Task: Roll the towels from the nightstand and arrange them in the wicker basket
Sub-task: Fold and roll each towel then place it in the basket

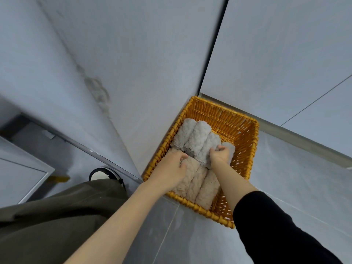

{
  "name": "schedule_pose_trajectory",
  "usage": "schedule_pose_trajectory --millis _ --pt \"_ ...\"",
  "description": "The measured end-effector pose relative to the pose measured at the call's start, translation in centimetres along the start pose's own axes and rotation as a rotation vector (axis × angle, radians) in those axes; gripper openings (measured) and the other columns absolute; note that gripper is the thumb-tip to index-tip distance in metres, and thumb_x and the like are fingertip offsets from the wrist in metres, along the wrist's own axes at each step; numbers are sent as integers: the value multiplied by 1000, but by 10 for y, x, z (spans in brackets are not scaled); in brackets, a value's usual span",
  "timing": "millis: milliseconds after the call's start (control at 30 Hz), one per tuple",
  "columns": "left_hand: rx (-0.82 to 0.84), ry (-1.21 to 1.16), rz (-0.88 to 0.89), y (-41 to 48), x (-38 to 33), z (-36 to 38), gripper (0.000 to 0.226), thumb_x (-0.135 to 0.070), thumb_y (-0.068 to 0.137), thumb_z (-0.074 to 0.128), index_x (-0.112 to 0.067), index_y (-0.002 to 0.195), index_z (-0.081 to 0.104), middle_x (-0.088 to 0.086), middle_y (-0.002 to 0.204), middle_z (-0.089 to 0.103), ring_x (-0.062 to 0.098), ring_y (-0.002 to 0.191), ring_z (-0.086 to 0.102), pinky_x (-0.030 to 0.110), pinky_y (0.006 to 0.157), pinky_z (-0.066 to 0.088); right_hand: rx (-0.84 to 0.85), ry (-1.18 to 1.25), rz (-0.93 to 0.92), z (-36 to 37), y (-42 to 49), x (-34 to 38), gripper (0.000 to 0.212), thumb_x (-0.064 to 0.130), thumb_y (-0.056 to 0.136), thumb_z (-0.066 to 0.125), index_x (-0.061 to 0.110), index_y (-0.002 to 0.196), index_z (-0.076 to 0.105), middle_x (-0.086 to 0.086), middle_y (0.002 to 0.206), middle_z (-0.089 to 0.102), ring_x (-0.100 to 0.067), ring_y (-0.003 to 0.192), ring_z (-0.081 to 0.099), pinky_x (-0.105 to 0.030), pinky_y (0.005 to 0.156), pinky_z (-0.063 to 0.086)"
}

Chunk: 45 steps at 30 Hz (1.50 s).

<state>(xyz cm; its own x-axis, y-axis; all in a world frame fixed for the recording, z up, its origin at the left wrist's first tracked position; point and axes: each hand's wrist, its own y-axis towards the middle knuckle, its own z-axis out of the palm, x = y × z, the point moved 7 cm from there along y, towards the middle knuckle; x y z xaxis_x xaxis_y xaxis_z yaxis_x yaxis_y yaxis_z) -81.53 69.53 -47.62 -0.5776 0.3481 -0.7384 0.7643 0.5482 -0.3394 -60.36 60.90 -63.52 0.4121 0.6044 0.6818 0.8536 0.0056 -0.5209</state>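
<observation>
Risk, unrolling: the right hand (220,156) is bunching pile on one of the grey fluffy rolled towels (192,138). A pull upward would likely loosen its outer wrap and spoil the roll.
Risk, crowding: the small grey roll end (230,149) right of that hand sits squeezed and lower than its neighbours. Pushing the row sideways could tip it or bury it.
Risk, row drift: the grey ends touch the beige fluffy rolled towels (205,189). Pressure from the left hand (171,164) could slide the beige rolls toward the near rim.
Left hand pose: bare forearm enters from lower left of frame, palm down, at the join of the two rows on the basket's left side.
Left grip: fingers curled in, clamped on the top end of the leftmost beige roll.
Right hand pose: arm in a black sleeve (276,225) enters from lower right, wrist bent down into the basket.
Right grip: fingers closed around grey towel pile at the lower end of a grey roll.
Task thing, place: all rolls seen lie inside the orange woven wicker basket (219,113), centre right of frame, on the grey tiled floor (285,178) in a wall corner.
Nightstand: not in view.
Stage (judged): arranging, near the end.
</observation>
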Motion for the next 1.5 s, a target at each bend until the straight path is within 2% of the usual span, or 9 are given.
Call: schedule_pose_trajectory --millis 200,400,500,700,967,1067,1200,1367,1500 --pt "-2 -5 6 0 -3 -3 34 -22 100 41 -20 133 49 -4 133 51 4 112 46 16 87 35 90 -334 -625 -5 -34 53 65 -12 84 47 23 138 43 -10 135 33 -21 119 40 -35 102 39" --pt "-42 -14 -5 2 -5 -12 33 -25 99 44 -20 130 53 -2 131 53 10 116 50 19 89 38 268 -707 -897 17 -63 49 67 44 93 51 32 151 21 -3 158 16 -31 140 16 -52 111 28" --pt "-58 -16 -18 1 -4 -17 33 -24 99 43 -21 130 53 -2 131 53 10 116 49 20 88 37 361 -992 -890 31 -59 38 72 55 94 44 34 154 9 2 162 4 -31 142 16 -51 112 26" --pt "-53 -32 -29 0 -3 -20 33 -23 100 41 -21 131 52 -2 132 52 7 113 47 19 88 36 446 -1125 -853 42 -57 24 62 42 100 39 26 154 13 0 162 6 -30 142 16 -44 112 27" --pt "-59 -52 -7 -1 -13 -30 32 -19 99 42 -20 130 52 -2 134 51 11 119 48 19 90 36 335 -777 -784 7 -62 21 93 26 80 65 32 152 7 1 160 -5 -34 139 4 -49 112 21" --pt "-56 -52 -7 -1 -15 -29 32 -19 99 42 -20 130 52 -1 134 52 12 119 48 20 91 36 337 -845 -719 1 -53 11 85 27 88 63 31 153 9 -6 160 -11 -41 143 8 -49 111 28" --pt "-40 -57 0 -4 -17 -24 33 -20 100 42 -20 132 51 0 136 50 12 122 47 20 92 36 283 -822 -770 -1 -51 10 68 25 91 63 25 149 27 -9 161 -2 -34 144 22 -39 107 40" --pt "-36 -61 4 -3 -16 -24 32 -21 100 41 -21 130 51 -1 135 50 11 117 48 19 88 36 209 -502 -635 -4 -45 9 61 7 92 59 18 147 35 -8 160 13 -26 146 17 -33 115 23" --pt "-38 -74 6 -2 -14 -24 31 -22 100 43 -21 130 51 -1 134 50 9 114 48 19 86 35 204 -517 -647 1 -43 8 70 3 85 64 18 146 33 -11 154 26 -30 142 25 -39 116 26"
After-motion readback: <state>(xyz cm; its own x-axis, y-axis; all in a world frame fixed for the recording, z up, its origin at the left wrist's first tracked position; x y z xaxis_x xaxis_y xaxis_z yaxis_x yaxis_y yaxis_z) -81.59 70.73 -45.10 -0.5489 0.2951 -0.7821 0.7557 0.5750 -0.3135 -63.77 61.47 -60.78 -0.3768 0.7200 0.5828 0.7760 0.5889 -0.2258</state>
